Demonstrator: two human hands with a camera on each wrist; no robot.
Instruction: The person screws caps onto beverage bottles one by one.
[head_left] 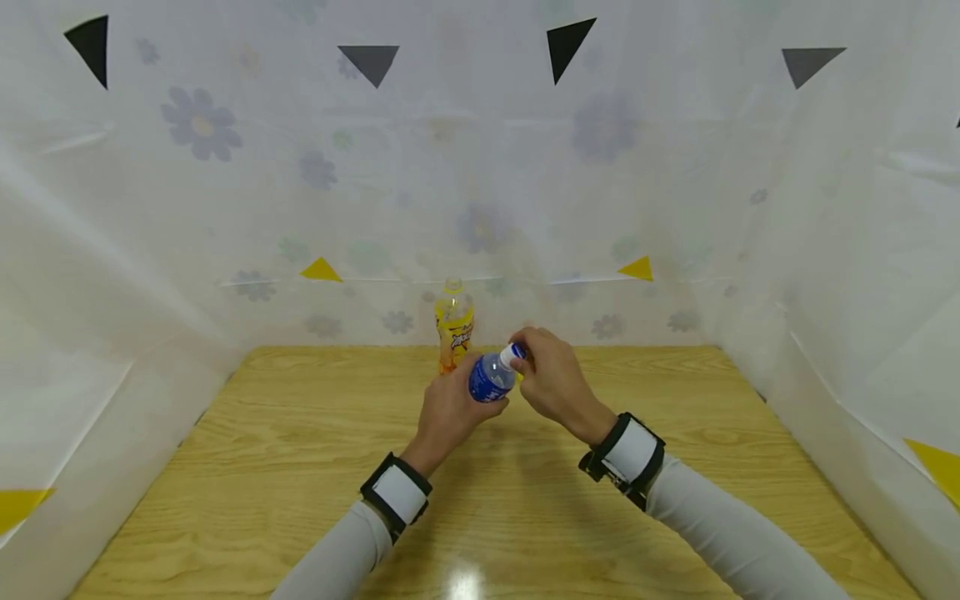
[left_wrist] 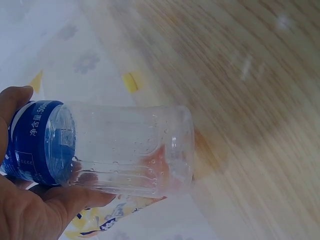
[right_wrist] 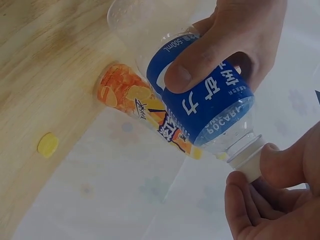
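Note:
My left hand (head_left: 452, 410) grips a clear plastic bottle (head_left: 491, 379) round its blue label and holds it tilted above the table. Droplets cling to the bottle's bare lower part (left_wrist: 125, 150) in the left wrist view. My right hand (head_left: 558, 387) pinches the white cap (right_wrist: 250, 159) at the bottle's neck between thumb and fingers; a blue top shows on this cap in the head view. Just behind the left hand stands a yellow-orange labelled drink bottle (head_left: 454, 321), its mouth bare of a cap. On the table lies a yellow cap (right_wrist: 48, 145), beyond the hands.
The wood-grain table (head_left: 300, 467) reaches back to a white floral sheet (head_left: 480, 167), which also hangs on both sides. Black and yellow triangles are stuck on the sheet. Each wrist wears a black and white strap (head_left: 400, 493).

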